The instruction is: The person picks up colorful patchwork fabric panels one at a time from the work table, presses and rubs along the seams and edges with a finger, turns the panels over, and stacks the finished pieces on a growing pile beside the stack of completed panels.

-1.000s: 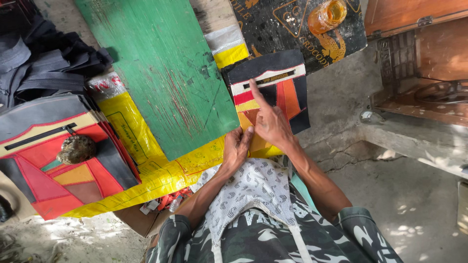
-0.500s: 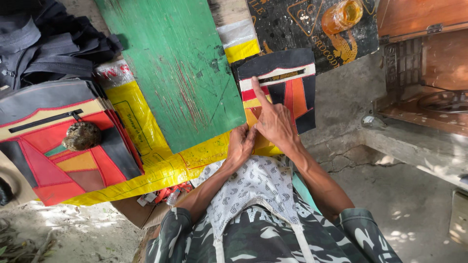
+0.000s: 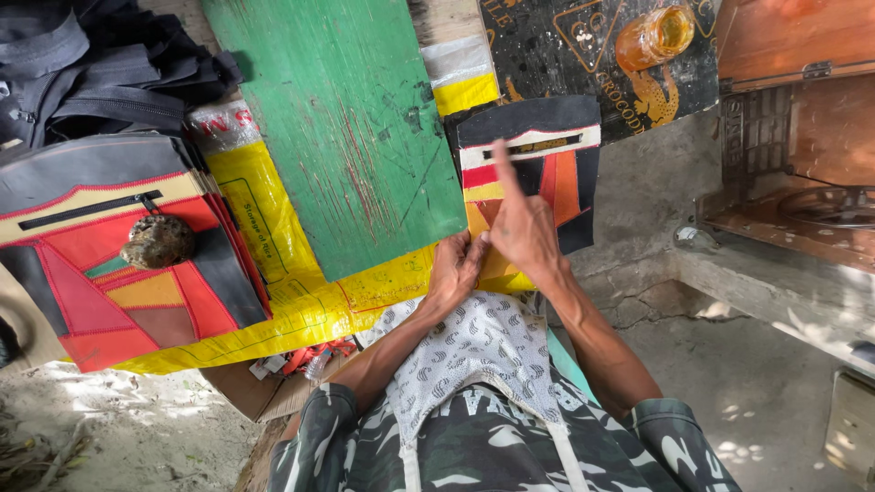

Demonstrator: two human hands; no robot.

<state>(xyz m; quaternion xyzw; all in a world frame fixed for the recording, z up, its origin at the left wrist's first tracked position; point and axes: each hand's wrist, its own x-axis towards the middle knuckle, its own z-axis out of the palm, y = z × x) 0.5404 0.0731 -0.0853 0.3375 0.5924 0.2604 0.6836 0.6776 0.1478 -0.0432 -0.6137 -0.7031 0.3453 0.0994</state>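
Right hand lay flat on the patchwork bag panel, fingers spread, index extended up toward its zip slot, pinning it down. Left hand curled narrow, pinching the panel's near edge by the green board. Panel sat on the yellow sack sheet, just right of the board. A stone weighted the finished bags at left.

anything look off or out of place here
A lumpy brown stone-like object sits on the red, black and yellow patchwork panel at left, seemingly as a weight. The green board is scratched and worn. Both hands rest on the smaller patchwork panel; nothing spilled.
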